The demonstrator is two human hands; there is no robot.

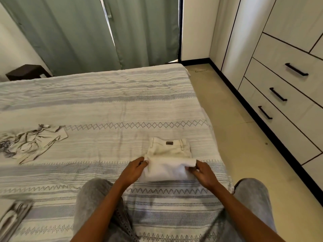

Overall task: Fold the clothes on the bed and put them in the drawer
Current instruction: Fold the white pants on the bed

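On the bed (108, 105), near its right edge and just in front of the person's knees, lie the cream trousers (170, 159), already folded small, with the waistband on the far side. The left hand (135, 169) pinches the left end of the near fold and the right hand (201, 172) pinches its right end, both with curled fingers on the cloth. I think the thick fold can spring open or go crooked if one hand lets go early or pulls harder, and the bundle can fall apart when it is carried to the drawers (283, 95) on the right; a crumpled garment (33, 143) at the far left waits unfolded.
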